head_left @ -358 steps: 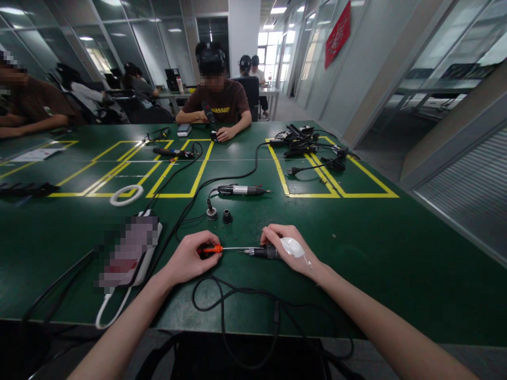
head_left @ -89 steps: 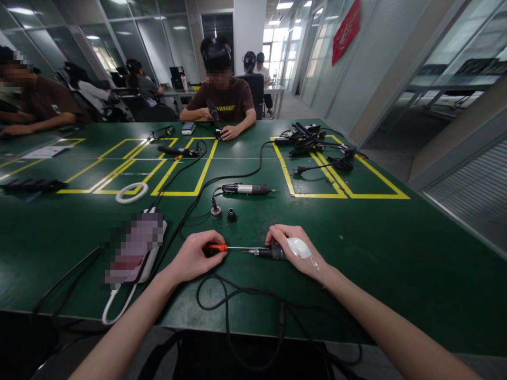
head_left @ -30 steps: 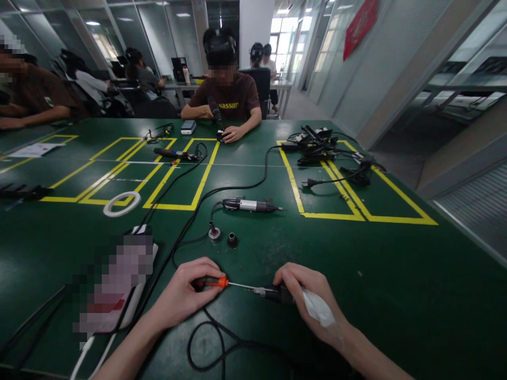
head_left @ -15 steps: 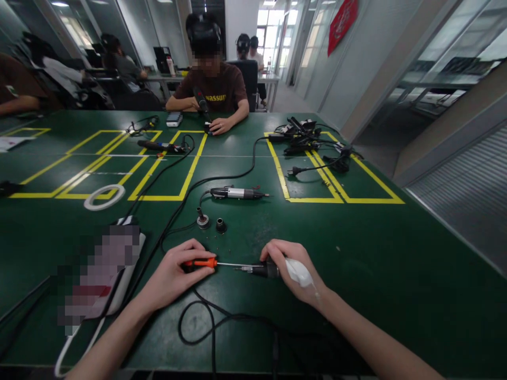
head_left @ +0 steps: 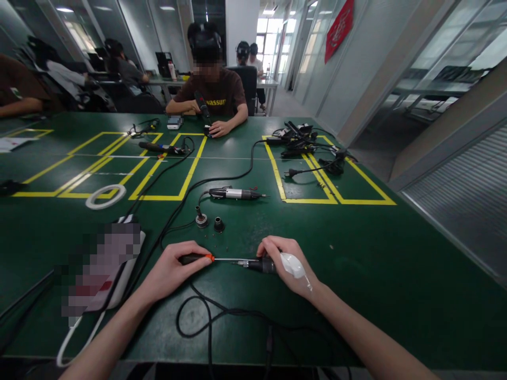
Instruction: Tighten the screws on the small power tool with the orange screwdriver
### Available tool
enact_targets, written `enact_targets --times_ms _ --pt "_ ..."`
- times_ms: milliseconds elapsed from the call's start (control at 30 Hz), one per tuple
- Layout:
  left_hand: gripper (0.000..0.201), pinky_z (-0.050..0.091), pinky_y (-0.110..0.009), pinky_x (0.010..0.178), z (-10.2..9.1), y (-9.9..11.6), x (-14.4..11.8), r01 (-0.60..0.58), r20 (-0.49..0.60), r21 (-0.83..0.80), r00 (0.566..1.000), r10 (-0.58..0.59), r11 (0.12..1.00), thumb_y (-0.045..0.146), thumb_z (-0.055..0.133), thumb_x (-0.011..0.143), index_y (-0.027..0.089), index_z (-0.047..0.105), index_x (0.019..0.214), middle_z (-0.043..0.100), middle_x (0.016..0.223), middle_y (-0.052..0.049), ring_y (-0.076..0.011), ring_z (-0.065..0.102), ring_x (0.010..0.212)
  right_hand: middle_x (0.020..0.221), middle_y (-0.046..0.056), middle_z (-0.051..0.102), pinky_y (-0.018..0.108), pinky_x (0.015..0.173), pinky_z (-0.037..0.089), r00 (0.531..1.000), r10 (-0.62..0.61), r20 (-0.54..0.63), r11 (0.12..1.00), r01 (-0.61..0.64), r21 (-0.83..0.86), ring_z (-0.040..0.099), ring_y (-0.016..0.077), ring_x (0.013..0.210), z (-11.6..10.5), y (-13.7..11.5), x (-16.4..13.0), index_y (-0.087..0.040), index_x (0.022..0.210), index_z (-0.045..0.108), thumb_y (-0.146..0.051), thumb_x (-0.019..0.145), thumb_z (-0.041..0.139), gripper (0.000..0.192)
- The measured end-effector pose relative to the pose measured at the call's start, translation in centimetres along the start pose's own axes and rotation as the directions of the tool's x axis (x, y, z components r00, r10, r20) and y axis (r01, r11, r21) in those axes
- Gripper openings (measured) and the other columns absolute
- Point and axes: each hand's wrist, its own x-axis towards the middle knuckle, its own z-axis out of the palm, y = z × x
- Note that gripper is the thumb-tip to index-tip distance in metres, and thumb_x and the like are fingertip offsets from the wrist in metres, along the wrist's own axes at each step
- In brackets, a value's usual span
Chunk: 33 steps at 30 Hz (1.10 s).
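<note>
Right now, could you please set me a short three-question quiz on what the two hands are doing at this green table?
1. True or false: the left hand grips a screwdriver with an orange and black handle.
2. What does the right hand hold down on the table? A) a ring of white tape B) a corded electric driver C) a phone
3. Fill in: the screwdriver's shaft points toward the driver's ____ end.

Key: 1 true; 2 B, the corded electric driver; 3 tip.

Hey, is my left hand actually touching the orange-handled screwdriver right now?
Touching. The head view shows the left hand wrapped around the screwdriver handle, with only the orange end and the metal shaft showing past the fingers.
</note>
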Motion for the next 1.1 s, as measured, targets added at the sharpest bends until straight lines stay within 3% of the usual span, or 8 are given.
enact_targets --times_ms 167,367,567,767,1100 --pt "0.020 0.051 -0.021 0.068 0.27 0.46 -0.10 0.001 -0.020 0.013 1.000 -0.001 1.000 0.033 0.069 0.087 0.018 0.079 0.094 0.073 0.082 -0.003 -0.0135 0.067 0.074 0.071 0.003 0.071 0.030 0.069 0.048 1.000 -0.003 0.001 1.000 0.003 -0.004 0.067 0.0194 0.067 0.06 0.23 -0.10 -0.021 0.070 0.067 -0.044 0.105 0.039 0.050" --pt "0.011 0.046 -0.020 0.066 0.27 0.55 -0.29 0.035 -0.007 -0.055 0.999 -0.036 0.998 0.024 0.068 0.076 0.015 0.065 0.082 0.063 0.079 0.000 -0.0109 0.059 0.071 0.068 0.003 0.070 0.029 0.068 0.048 1.000 -0.003 0.001 1.000 0.003 -0.005 0.066 0.0189 0.065 0.08 0.29 -0.13 -0.021 0.069 0.067 -0.046 0.104 0.039 0.051" --pt "0.019 0.052 -0.024 0.078 0.09 0.64 -0.11 0.132 0.033 -0.135 0.991 -0.129 0.982 0.034 0.073 0.080 0.015 0.074 0.080 0.073 0.086 -0.005 -0.0153 0.068 0.081 0.069 0.004 0.070 0.029 0.068 0.048 1.000 -0.012 0.010 1.000 0.012 -0.005 0.066 0.0194 0.065 -0.01 0.28 -0.13 -0.021 0.069 0.067 -0.044 0.104 0.038 0.050" --pt "0.024 0.053 -0.024 0.076 0.17 0.79 -0.04 0.223 0.030 -0.169 0.975 -0.221 0.960 0.039 0.076 0.080 0.016 0.078 0.083 0.077 0.085 -0.005 -0.0160 0.070 0.079 0.069 0.004 0.070 0.029 0.067 0.047 1.000 0.003 0.008 1.000 -0.002 -0.011 0.065 0.0189 0.065 -0.03 0.27 -0.14 -0.021 0.069 0.067 -0.044 0.104 0.039 0.050" --pt "0.022 0.052 -0.024 0.078 0.22 0.27 -0.07 0.128 0.045 -0.076 0.991 -0.124 0.989 0.037 0.069 0.087 0.017 0.078 0.088 0.078 0.087 -0.004 -0.0162 0.071 0.082 0.069 0.003 0.070 0.029 0.067 0.047 1.000 -0.004 0.020 1.000 0.004 0.001 0.065 0.0187 0.065 0.03 0.17 -0.21 -0.021 0.069 0.066 -0.042 0.103 0.040 0.047"
